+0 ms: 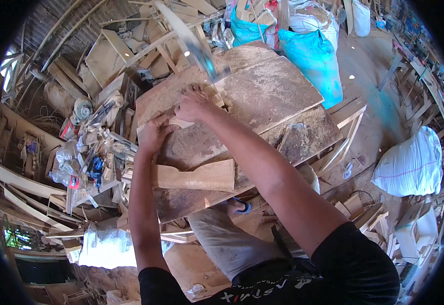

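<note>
My right hand point(193, 104) is closed around the handle of a handsaw point(197, 48). Its motion-blurred blade slants up and away from the hand over the bench. My left hand point(153, 133) lies flat, pressing down a small pale wood piece point(181, 122) just below my right hand. Both hands are over a workbench of wide, sawdust-covered boards point(273, 96). A light curved-cut plank point(196, 177) lies loose on the bench near my left forearm.
Bottles, cans and small tools point(80, 157) crowd the shelf on the left. Offcuts and slats are piled behind the bench. Blue sacks point(313, 61) stand at the far right of it, a white sack point(412, 162) on the floor. My sandalled foot point(240, 206) shows below the bench.
</note>
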Demonstrator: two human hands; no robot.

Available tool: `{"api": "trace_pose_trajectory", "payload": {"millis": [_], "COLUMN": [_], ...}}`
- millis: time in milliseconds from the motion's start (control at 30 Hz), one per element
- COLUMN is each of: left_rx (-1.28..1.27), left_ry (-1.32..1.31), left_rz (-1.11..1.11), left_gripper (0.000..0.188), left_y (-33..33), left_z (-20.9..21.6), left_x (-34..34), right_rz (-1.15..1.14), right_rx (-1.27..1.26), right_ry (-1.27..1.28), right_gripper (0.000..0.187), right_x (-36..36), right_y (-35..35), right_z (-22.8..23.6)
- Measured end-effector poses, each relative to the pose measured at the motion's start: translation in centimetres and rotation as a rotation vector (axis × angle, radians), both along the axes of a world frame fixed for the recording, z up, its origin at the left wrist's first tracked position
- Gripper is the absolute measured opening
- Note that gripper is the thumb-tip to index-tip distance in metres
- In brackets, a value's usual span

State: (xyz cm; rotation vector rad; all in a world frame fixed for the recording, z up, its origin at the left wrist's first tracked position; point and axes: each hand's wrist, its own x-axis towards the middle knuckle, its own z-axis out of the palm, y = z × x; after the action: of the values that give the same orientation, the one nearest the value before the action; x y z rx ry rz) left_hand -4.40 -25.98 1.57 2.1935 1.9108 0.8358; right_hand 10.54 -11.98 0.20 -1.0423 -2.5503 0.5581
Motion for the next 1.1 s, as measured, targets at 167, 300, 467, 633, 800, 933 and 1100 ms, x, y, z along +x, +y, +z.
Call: {"api": "trace_pose_trajectory", "payload": {"millis": [167, 300, 467, 633, 800, 933, 1100], "left_rx": [-0.067, -0.067, -0.059, -0.073, -0.104, -0.071, -0.092], "left_ry": [-0.01, -0.027, -0.051, -0.025, 0.002, -0.019, 0.017], "left_rz": [0.031, 0.036, 0.024, 0.054, 0.08, 0.063, 0.106], "left_gripper": [0.046, 0.046, 0.045, 0.044, 0.045, 0.046, 0.047], "left_y": [-0.2, -0.1, 0.0, -0.3, -0.4, -0.6, 0.1], "left_z": [0.1, 0.2, 0.4, 0.6, 1.0, 0.5, 0.4], "left_x": [-0.2, 0.2, 0.4, 0.3, 0.9, 0.5, 0.3], "right_rz": [0.017, 0.013, -0.006, -0.009, -0.004, -0.015, 0.026], "right_rx": [0.0, 0.004, -0.013, 0.021, -0.006, 0.002, 0.025], "right_ry": [-0.007, -0.001, -0.001, -0.005, 0.013, 0.038, 0.09], "right_gripper": [0.073, 0.075, 0.076, 0.075, 0.072, 0.066, 0.064], "right_x": [-0.1, -0.1, -0.4, -0.4, 0.2, 0.4, 0.2], "right_y": [0.0, 0.3, 0.6, 0.0, 0.0, -1.0, 0.0], "right_z": [0.1, -0.1, -0.3, -0.3, 0.2, 0.5, -0.3]}}
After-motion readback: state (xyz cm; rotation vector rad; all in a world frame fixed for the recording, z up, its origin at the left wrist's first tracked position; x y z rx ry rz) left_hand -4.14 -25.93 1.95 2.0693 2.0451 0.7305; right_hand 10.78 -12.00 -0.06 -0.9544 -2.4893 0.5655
